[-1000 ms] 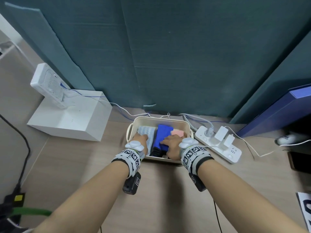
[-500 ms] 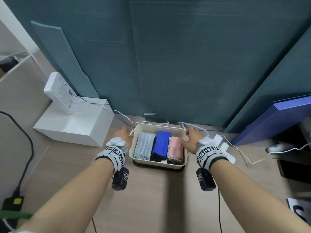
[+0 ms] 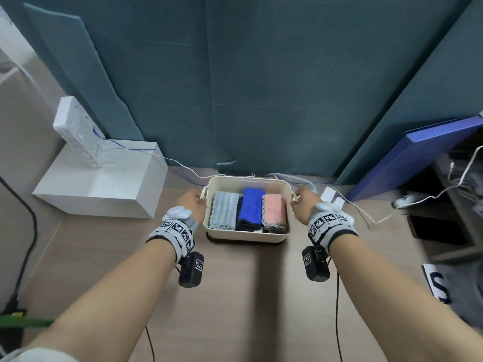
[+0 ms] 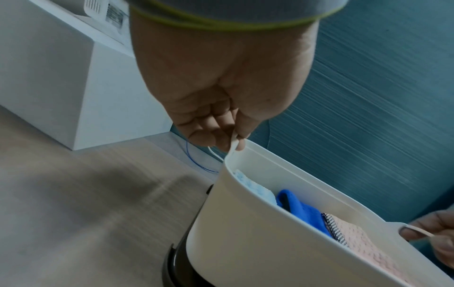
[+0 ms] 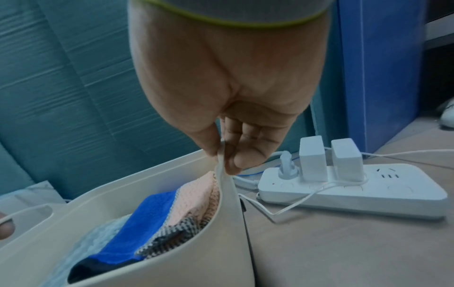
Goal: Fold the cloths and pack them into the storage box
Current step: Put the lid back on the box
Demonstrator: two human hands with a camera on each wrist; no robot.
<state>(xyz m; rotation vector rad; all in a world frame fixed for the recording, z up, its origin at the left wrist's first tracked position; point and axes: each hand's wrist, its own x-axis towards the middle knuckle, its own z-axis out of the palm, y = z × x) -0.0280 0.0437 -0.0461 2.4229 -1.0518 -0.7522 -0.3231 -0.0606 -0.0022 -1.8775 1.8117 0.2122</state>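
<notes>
A cream storage box (image 3: 245, 236) stands on the table against the teal wall. Inside lie three folded stacks side by side: a light blue cloth (image 3: 224, 212), a royal blue cloth (image 3: 251, 205) over a dark one, and a pink cloth (image 3: 273, 210) over a checked one. My left hand (image 3: 193, 202) pinches the box's left handle (image 4: 232, 144) between thumb and fingers. My right hand (image 3: 303, 202) pinches the right handle (image 5: 222, 159) the same way. The same cloths show in both wrist views: the blue cloth (image 4: 302, 211) and the pink cloth (image 5: 196, 194).
A white power strip (image 5: 351, 192) with plugs and cables lies just right of the box. A white box (image 3: 104, 184) with a small white device stands at the left. A blue board (image 3: 407, 152) leans at the right. A dark base (image 4: 179, 260) shows under the storage box.
Both hands left the cloths inside the box, moved out to its sides and took hold of the two handles. The view shifted slightly.
</notes>
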